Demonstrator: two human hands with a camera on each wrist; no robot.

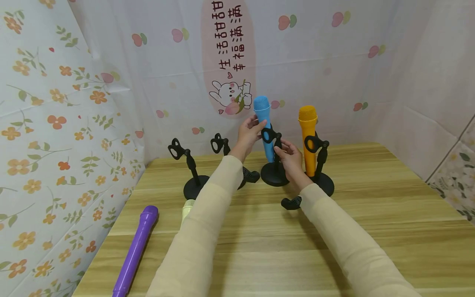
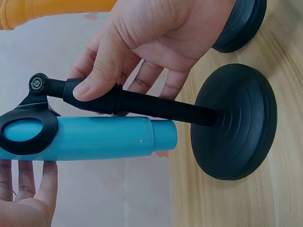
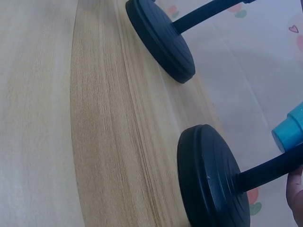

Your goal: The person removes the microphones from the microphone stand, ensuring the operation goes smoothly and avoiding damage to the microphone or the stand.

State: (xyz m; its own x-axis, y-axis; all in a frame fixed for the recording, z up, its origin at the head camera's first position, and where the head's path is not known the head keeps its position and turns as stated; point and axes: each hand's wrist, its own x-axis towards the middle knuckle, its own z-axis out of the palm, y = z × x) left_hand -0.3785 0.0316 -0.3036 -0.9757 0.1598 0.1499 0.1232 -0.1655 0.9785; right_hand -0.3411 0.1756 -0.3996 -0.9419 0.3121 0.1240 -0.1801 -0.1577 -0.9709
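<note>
A light blue microphone (image 1: 262,108) stands nearly upright in the ring clip of a black desk stand (image 1: 274,176). My left hand (image 1: 248,136) holds the microphone's upper body, with fingers (image 2: 49,182) against its side in the left wrist view. The right hand (image 1: 292,161) grips the stand's post, its thumb (image 2: 92,87) lying along the thicker collar. In the left wrist view the clip surrounds the blue handle, and the handle's narrower bottom end sits beside the post, above the round base (image 2: 234,123). Only part of the right hand (image 3: 296,194) shows at the right wrist view's edge.
An orange microphone (image 1: 308,115) sits in another black stand (image 1: 322,159) to the right. Two stands with bare clips, the far-left stand (image 1: 191,163) and a partly hidden stand (image 1: 219,143), are on the left. A purple microphone (image 1: 137,247) and a pale yellow microphone (image 1: 187,206) lie nearer.
</note>
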